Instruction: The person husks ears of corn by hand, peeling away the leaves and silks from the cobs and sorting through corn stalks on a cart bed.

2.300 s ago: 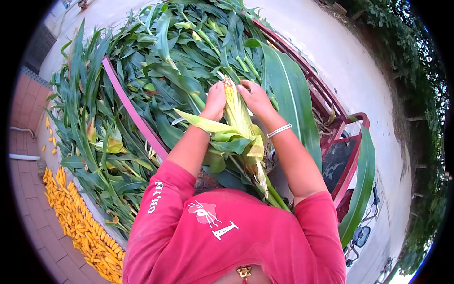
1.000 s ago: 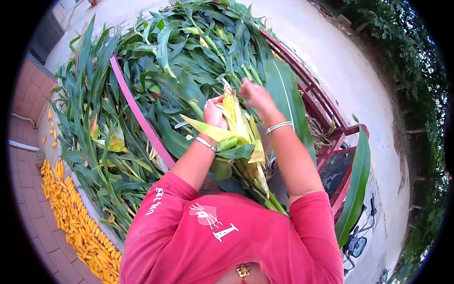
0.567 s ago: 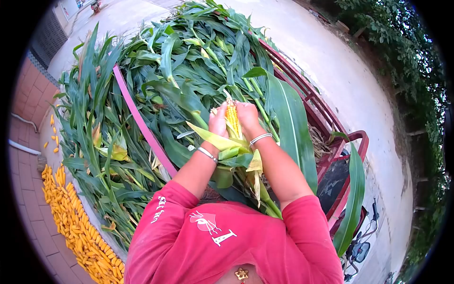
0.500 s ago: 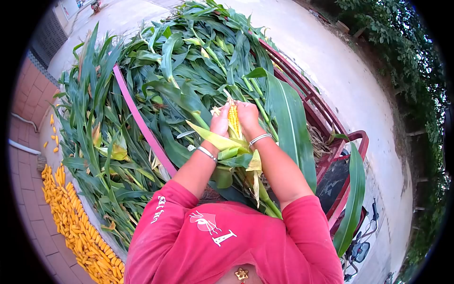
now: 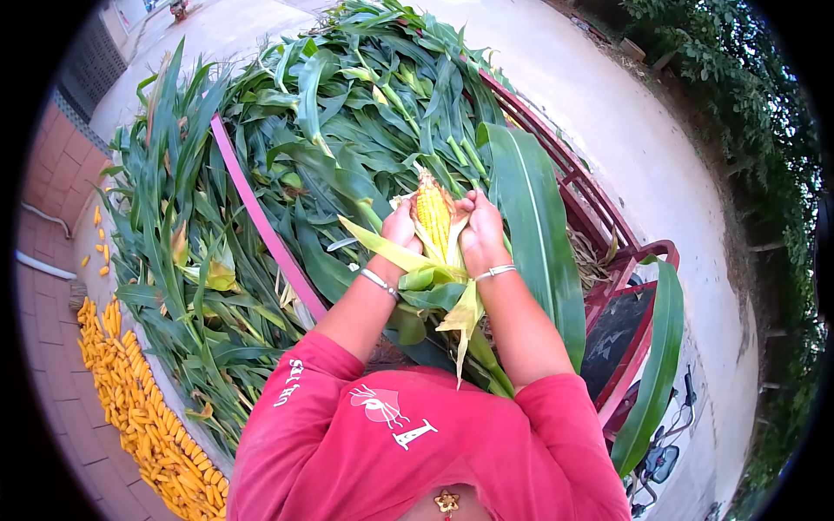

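Between my hands a yellow ear of corn (image 5: 433, 213) stands with its tip pointing away from me, kernels bared. Pale husk (image 5: 462, 311) is folded back around its base and hangs toward my body. My left hand (image 5: 401, 227) is closed on the husk at the ear's left side. On the right side, my right hand (image 5: 480, 227) pinches a strip of husk pulled outward from the ear. The ear is still joined to a green stalk (image 5: 488, 358) running down toward my chest, with a broad leaf (image 5: 537, 226) beside my right forearm.
A large heap of green corn stalks (image 5: 287, 95) fills a red metal-framed cart (image 5: 599, 204). A pink bar (image 5: 261, 213) crosses the heap. Husked yellow cobs (image 5: 156, 425) lie piled on the ground at left. Part of a motorbike (image 5: 660, 460) shows at lower right.
My hands have moved apart and slightly toward me, the right one outward with husk. More of the ear's kernels now show.
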